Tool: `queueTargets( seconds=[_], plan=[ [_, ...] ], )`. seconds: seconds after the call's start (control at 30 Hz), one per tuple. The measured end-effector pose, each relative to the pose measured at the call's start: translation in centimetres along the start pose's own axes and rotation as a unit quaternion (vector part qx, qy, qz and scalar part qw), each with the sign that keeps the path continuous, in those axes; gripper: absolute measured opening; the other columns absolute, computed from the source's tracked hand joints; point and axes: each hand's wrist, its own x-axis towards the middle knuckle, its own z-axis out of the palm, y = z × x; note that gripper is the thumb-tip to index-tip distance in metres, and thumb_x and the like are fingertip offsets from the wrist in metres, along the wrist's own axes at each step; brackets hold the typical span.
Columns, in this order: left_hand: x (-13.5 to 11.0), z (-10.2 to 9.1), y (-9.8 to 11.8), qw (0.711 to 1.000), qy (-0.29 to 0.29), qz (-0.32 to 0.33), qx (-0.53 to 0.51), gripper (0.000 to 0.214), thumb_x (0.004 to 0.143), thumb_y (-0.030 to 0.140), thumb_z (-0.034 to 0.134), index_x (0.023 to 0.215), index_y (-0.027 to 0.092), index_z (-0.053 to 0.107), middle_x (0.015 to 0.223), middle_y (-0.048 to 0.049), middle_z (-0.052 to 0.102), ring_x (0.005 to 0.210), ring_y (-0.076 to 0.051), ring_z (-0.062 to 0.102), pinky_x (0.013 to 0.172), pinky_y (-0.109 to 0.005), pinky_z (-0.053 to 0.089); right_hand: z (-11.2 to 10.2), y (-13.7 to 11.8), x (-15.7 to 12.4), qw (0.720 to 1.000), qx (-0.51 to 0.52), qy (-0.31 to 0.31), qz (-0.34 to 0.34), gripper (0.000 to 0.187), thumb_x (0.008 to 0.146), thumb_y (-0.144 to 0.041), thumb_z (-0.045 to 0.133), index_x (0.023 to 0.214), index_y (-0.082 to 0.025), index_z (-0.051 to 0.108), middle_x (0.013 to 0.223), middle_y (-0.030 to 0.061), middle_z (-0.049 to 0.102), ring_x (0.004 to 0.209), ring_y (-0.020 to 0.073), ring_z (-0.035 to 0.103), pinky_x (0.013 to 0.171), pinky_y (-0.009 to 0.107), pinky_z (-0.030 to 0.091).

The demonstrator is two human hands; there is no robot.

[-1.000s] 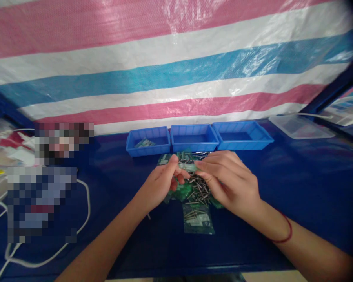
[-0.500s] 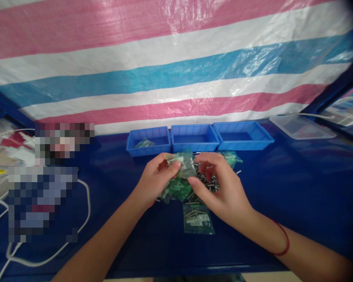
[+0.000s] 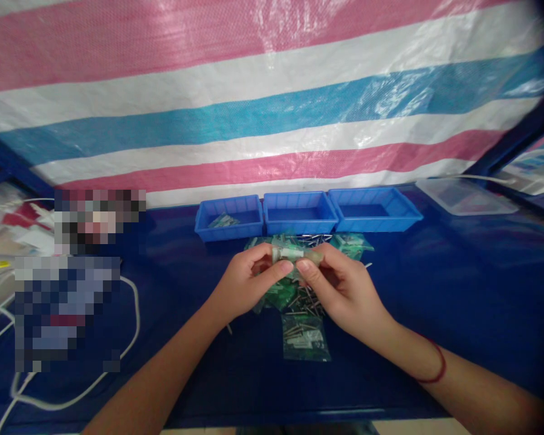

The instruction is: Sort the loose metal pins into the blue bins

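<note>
My left hand [image 3: 247, 283] and my right hand [image 3: 342, 287] meet over the middle of the blue table, both pinching a small clear plastic bag [image 3: 291, 255] between thumbs and fingertips. Under the hands lies a heap of green-tinted bags and loose metal pins [image 3: 299, 296]. One filled bag of pins [image 3: 305, 337] lies flat nearer to me. A red string circles my right wrist.
Three blue bins stand in a row behind the heap: the left bin [image 3: 229, 217] holds a bag, the middle bin [image 3: 298, 212] and right bin [image 3: 373, 209] look bare. A clear lid [image 3: 465, 195] lies far right. White cable [image 3: 72, 393] loops at left. A striped tarp hangs behind.
My right hand left the pin heap and came to the small bag. Both hands now pinch it together, slightly lower and more centred than before.
</note>
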Motion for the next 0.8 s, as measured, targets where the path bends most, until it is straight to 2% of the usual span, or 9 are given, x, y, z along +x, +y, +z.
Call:
queueTargets(
  seconds=[0.07, 0.13, 0.2, 0.33, 0.43, 0.5, 0.6, 0.67, 0.8],
  plan=[
    [0.4, -1.0, 0.1, 0.997, 0.047, 0.033, 0.056, 0.025, 0.081, 0.040, 0.062, 0.089, 0.017, 0.065, 0.080, -0.0023, 0.066, 0.074, -0.016, 0.062, 0.067, -0.025, 0.047, 0.2, -0.1, 0.0, 1.000, 0.000, 0.005, 0.002, 0.017, 0.092, -0.032, 0.049, 0.081, -0.020, 0.051, 0.065, -0.0019, 0.051, 0.057, 0.0118, 0.048, 0.052, 0.025, 0.036],
    [1.0, -2.8, 0.2, 0.977, 0.147, 0.064, 0.137, 0.027, 0.084, 0.041, 0.058, 0.086, 0.016, 0.065, 0.073, -0.0009, 0.065, 0.069, -0.014, 0.060, 0.067, -0.024, 0.046, 0.4, -0.2, 0.0, 1.000, -0.010, 0.013, -0.019, 0.010, 0.092, -0.029, 0.048, 0.093, -0.020, 0.052, 0.068, -0.0018, 0.053, 0.057, 0.0119, 0.049, 0.052, 0.024, 0.038],
    [1.7, -5.0, 0.2, 0.935, 0.260, 0.096, 0.221, 0.030, 0.087, 0.041, 0.052, 0.092, 0.015, 0.065, 0.075, -0.0015, 0.066, 0.072, -0.015, 0.061, 0.070, -0.025, 0.046, 0.6, -0.2, 0.0, 0.996, -0.050, 0.008, -0.078, 0.009, 0.091, -0.024, 0.049, 0.098, -0.019, 0.053, 0.072, 0.0001, 0.057, 0.062, 0.0130, 0.052, 0.057, 0.026, 0.041],
    [2.9, -9.3, -0.8, 0.843, 0.381, 0.121, 0.360, 0.040, 0.086, 0.037, 0.052, 0.120, 0.016, 0.056, 0.091, -0.0040, 0.068, 0.080, -0.017, 0.062, 0.076, -0.028, 0.046, 1.2, -0.1, -0.2, 0.961, -0.168, -0.070, -0.209, 0.010, 0.089, -0.018, 0.050, 0.084, -0.017, 0.059, 0.077, 0.0050, 0.061, 0.077, 0.0175, 0.053, 0.073, 0.033, 0.043],
    [3.3, -10.6, -1.9, 0.812, 0.395, 0.103, 0.417, 0.055, 0.085, 0.036, 0.056, 0.134, 0.017, 0.040, 0.087, -0.0034, 0.068, 0.080, -0.018, 0.062, 0.080, -0.031, 0.045, 1.8, -0.1, -0.4, 0.935, -0.234, -0.129, -0.235, 0.012, 0.088, -0.019, 0.051, 0.084, -0.016, 0.062, 0.083, 0.0077, 0.061, 0.085, 0.0203, 0.052, 0.078, 0.036, 0.043],
    [3.5, -10.6, -2.4, 0.792, 0.384, 0.082, 0.468, 0.046, 0.085, 0.036, 0.055, 0.127, 0.018, 0.047, 0.088, -0.0042, 0.069, 0.088, -0.022, 0.061, 0.084, -0.035, 0.043, 2.1, -0.1, -0.5, 0.921, -0.276, -0.150, -0.230, 0.011, 0.087, -0.022, 0.055, 0.087, -0.016, 0.064, 0.088, 0.0093, 0.061, 0.088, 0.0218, 0.052, 0.078, 0.037, 0.044],
    [3.7, -10.2, -2.9, 0.756, 0.352, 0.057, 0.549, 0.027, 0.088, 0.037, 0.052, 0.104, 0.021, 0.065, 0.096, -0.0076, 0.069, 0.106, -0.029, 0.051, 0.091, -0.045, 0.037, 2.5, -0.1, -0.7, 0.906, -0.324, -0.165, -0.216, 0.016, 0.084, -0.029, 0.059, 0.093, -0.016, 0.064, 0.095, 0.0114, 0.060, 0.092, 0.0241, 0.051, 0.078, 0.039, 0.046],
    [3.7, -9.9, -3.1, 0.739, 0.344, 0.048, 0.578, 0.026, 0.088, 0.040, 0.051, 0.093, 0.022, 0.070, 0.106, -0.0093, 0.066, 0.112, -0.033, 0.044, 0.091, -0.050, 0.035, 2.6, 0.0, -0.8, 0.902, -0.338, -0.170, -0.207, 0.021, 0.083, -0.032, 0.060, 0.096, -0.016, 0.064, 0.101, 0.0127, 0.060, 0.096, 0.0261, 0.051, 0.078, 0.040, 0.046],
    [3.3, -9.4, -3.0, 0.724, 0.348, 0.058, 0.593, 0.028, 0.088, 0.042, 0.051, 0.094, 0.024, 0.071, 0.120, -0.0094, 0.059, 0.116, -0.034, 0.038, 0.091, -0.052, 0.033, 2.8, 0.1, -0.9, 0.900, -0.350, -0.168, -0.200, 0.023, 0.083, -0.032, 0.061, 0.099, -0.016, 0.064, 0.110, 0.0138, 0.060, 0.100, 0.0278, 0.050, 0.079, 0.041, 0.046]
  ],
)
